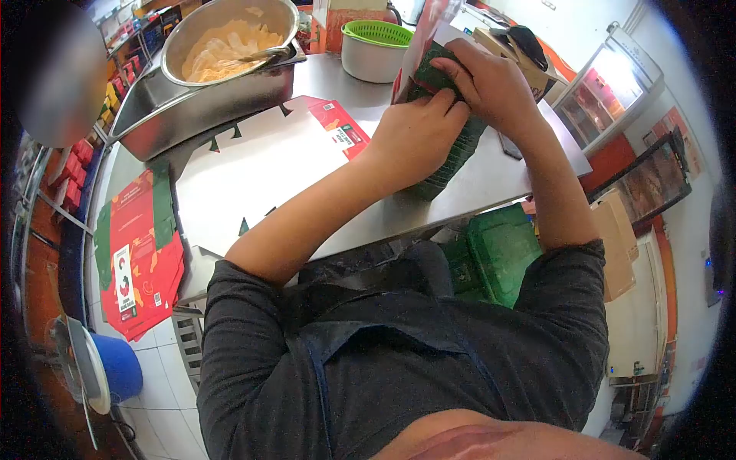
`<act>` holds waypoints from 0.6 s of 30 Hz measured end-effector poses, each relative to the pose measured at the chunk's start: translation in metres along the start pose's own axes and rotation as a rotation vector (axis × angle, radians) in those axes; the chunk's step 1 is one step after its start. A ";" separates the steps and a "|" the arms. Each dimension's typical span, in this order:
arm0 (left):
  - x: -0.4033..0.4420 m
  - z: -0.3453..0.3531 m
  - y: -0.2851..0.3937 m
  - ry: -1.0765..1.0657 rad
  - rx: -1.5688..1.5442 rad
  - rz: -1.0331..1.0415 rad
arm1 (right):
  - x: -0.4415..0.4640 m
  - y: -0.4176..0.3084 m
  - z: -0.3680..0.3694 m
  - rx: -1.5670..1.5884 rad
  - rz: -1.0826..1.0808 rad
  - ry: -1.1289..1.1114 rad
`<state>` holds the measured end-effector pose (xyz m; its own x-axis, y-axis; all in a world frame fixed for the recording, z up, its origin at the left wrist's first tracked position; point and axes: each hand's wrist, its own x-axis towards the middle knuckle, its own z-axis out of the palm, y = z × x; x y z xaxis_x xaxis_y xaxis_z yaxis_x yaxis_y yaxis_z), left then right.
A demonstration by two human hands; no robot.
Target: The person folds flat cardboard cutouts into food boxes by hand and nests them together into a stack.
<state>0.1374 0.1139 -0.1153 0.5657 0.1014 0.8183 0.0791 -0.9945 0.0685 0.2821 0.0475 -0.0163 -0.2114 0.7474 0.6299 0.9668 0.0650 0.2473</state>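
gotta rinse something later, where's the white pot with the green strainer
In the head view, the white pot with the green strainer stands on the metal table's far side, right of the big metal bowl.

Both arms are being extended forward, with the elbows being kept bent. The left forearm (314,203) is being angled inward; the left hand (425,138) is being held back-up, fingers curled. The right hand (487,84) is being positioned just beyond it, its fingers being bent and its wrist being turned inward.
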 end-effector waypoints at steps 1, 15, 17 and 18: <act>-0.001 0.002 0.000 0.030 -0.017 0.001 | -0.001 0.002 0.000 0.015 -0.013 0.001; -0.007 0.013 0.014 0.069 -0.128 -0.049 | 0.002 0.011 0.010 0.095 -0.003 0.076; -0.007 0.015 0.013 0.104 -0.152 -0.041 | 0.003 0.008 0.008 0.019 0.055 0.071; -0.006 0.015 0.013 0.071 -0.113 -0.051 | 0.003 0.008 0.009 0.031 0.023 0.069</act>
<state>0.1475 0.1010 -0.1279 0.5033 0.1538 0.8503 0.0110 -0.9851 0.1717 0.2908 0.0568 -0.0191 -0.1979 0.7016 0.6845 0.9752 0.0701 0.2101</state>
